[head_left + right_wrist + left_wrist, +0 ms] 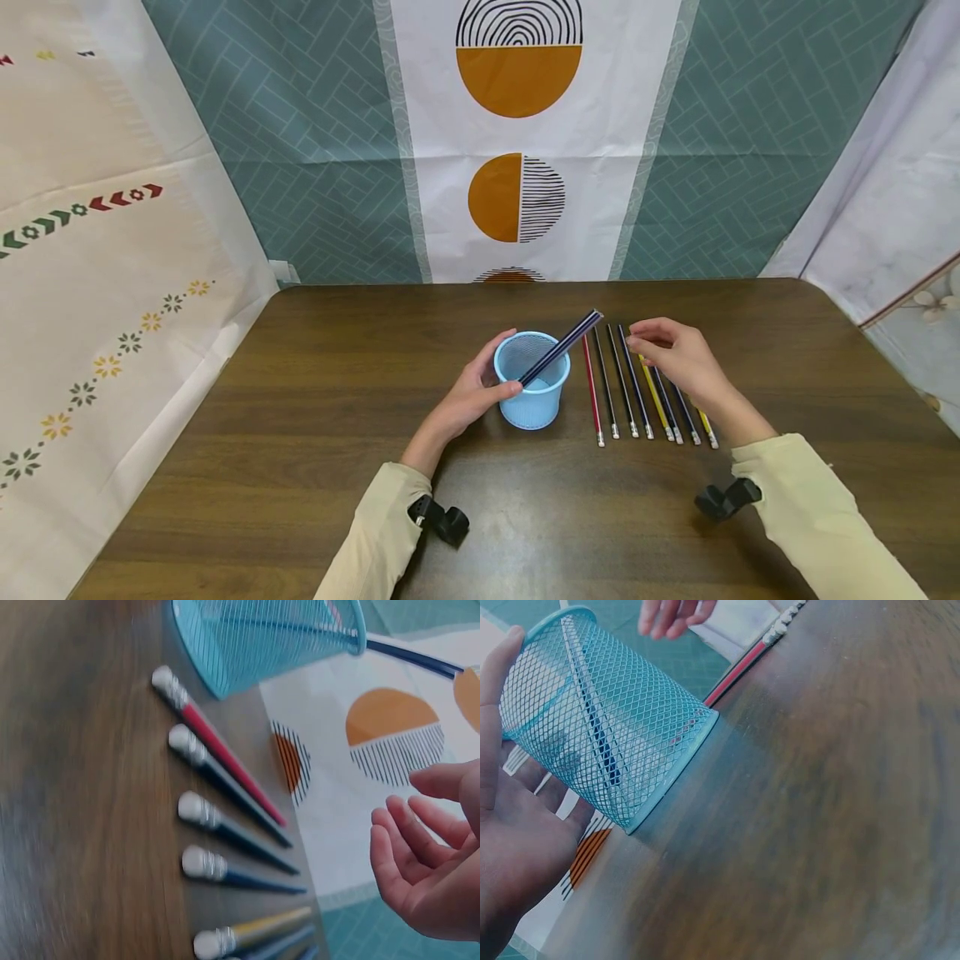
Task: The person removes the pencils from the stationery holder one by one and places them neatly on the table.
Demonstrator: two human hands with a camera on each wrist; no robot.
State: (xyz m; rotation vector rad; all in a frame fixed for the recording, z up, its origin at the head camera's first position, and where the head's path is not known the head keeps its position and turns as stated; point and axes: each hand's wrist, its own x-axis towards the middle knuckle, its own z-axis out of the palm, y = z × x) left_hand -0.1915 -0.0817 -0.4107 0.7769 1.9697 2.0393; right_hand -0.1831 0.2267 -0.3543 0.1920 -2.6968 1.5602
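My left hand (474,388) grips a light blue mesh pencil cup (531,411) around its left side, the thumb across the front of the rim. Dark striped pencils (564,344) lean inside it, their upper ends sticking out to the right. In the left wrist view their lower parts show through the mesh. My right hand (681,360) hovers over the far ends of a row of pencils, fingers loosely bent and holding nothing. That row has a red pencil (593,392) nearest the cup, then several dark ones and a yellow pencil (657,400), white erasers toward me.
The brown wooden table (300,417) stretches to both sides of the cup and the pencils. Behind its far edge hangs a green and white patterned cloth (337,167). Pale printed cloth (90,317) hangs at the left, and another white cloth (900,167) at the right.
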